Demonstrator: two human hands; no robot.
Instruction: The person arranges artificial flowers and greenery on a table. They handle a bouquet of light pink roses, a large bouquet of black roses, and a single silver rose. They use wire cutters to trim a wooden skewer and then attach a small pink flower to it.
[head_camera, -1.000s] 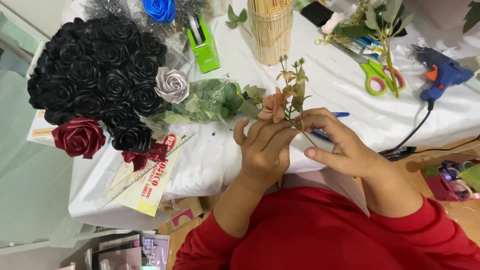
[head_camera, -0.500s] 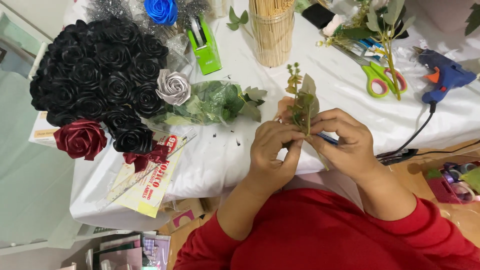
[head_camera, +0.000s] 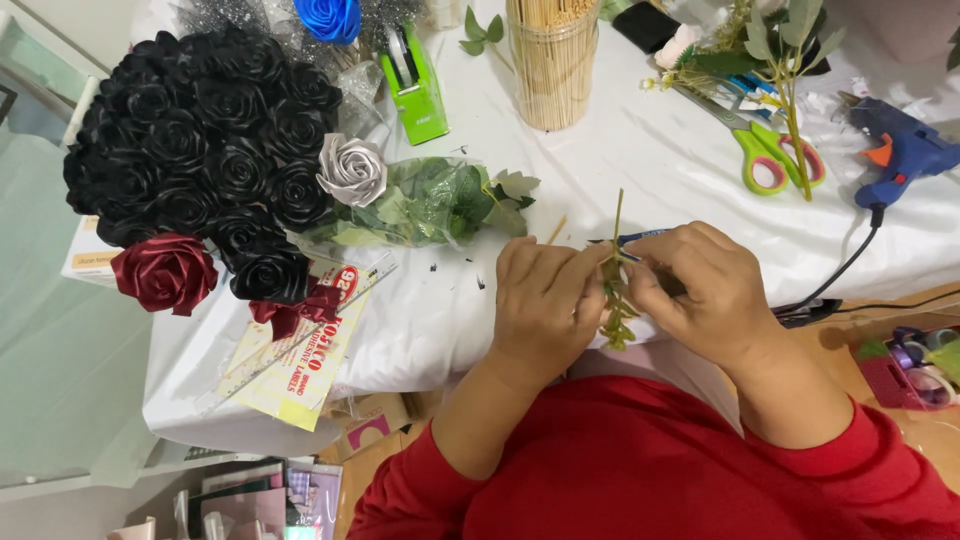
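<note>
Head view: the left hand (head_camera: 545, 300) and right hand (head_camera: 700, 290) meet above the white surface (head_camera: 640, 160); both sets of fingers are closed on 1 thin green sprig (head_camera: 615, 300), upright between them; it looks light, limp and easily bent; best pinched on its stem.

Single head-worn camera, looking steeply down from above the person's chest, close on both hands at lower centre of the frame. The white tabletop (head_camera: 690, 170) fills the upper frame; floor at far left.
</note>
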